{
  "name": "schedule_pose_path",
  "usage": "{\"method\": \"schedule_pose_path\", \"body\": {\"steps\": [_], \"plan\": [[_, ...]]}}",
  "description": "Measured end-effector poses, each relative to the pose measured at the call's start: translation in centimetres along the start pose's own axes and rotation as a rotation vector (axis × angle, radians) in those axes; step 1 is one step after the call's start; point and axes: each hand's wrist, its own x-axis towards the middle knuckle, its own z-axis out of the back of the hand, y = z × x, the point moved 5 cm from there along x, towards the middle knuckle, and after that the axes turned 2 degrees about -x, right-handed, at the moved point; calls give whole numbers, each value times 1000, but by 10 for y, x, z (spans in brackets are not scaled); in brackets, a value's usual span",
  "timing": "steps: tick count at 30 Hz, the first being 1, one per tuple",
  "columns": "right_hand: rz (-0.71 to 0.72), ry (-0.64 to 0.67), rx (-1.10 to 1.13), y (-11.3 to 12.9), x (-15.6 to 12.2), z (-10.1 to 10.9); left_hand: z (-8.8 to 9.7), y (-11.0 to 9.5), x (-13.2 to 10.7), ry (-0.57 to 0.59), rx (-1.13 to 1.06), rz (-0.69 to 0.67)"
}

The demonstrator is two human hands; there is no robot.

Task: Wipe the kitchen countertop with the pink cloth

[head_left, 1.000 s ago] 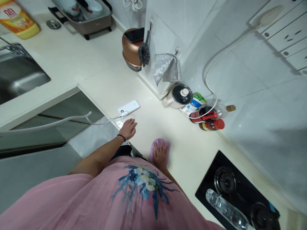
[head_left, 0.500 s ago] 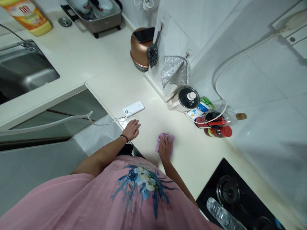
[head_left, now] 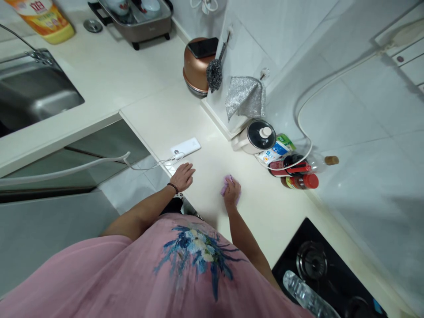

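1. Head view, right hand: the right hand (head_left: 233,192) grasps a bunched purple cloth (head_left: 224,189) against the pale counter (head_left: 265,203); folds of it show at the left and far sides of the fingers.
2. Head view, left hand: the left hand (head_left: 183,177) lies palm down at the counter's near edge, fingers extended, holding nothing. A dark bracelet (head_left: 173,188) circles its wrist.
3. Head view, middle: just beyond the left hand, a white power bank (head_left: 186,147) lies on the counter, its cable (head_left: 150,168) running left over the edge. The cloth is to the right of the power bank and nearer.
4. Head view, right: a lidded kettle (head_left: 261,137), a packet (head_left: 273,152) and a red-capped jar (head_left: 300,181) stand or lie along the wall. Nearer, a clear bottle (head_left: 308,293) lies on the black stove (head_left: 341,265).
5. Head view, far: a phone (head_left: 203,47) rests on a copper pot (head_left: 195,66). A scrubber (head_left: 214,75) and a silver cloth (head_left: 245,97) hang right of it.
6. Head view, far left: a sink (head_left: 39,92), a yellow detergent bottle (head_left: 49,22) and a pan (head_left: 142,31) holding bowls.
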Motion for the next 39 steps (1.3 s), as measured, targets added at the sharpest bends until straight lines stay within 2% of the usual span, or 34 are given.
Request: {"method": "schedule_pose_path", "body": {"steps": [2, 8, 11, 15, 25, 29, 32, 34, 39], "plan": [[8, 4, 6, 6, -18, 7, 0, 0, 0, -7, 3, -3], [87, 98, 18, 21, -101, 28, -1, 0, 0, -28, 6, -3], [96, 113, 10, 19, -115, 31, -1, 0, -1, -25, 3, -1], [117, 153, -19, 13, -90, 22, 0, -1, -1, -11, -1, 7], [108, 74, -86, -9, 41, -12, -2, -2, -1, 16, -8, 35], [68, 17, -118, -13, 75, -21, -2, -2, -1, 14, 14, 34], [35, 6, -128, -9, 71, -21, -1, -3, 0, 17, 13, 25], [33, 17, -106, 0, 53, -17, 0, -4, 0, 19, 4, 23], [101, 128, -35, 29, -34, 0, 0, -3, 1, 18, -20, 33]]}}
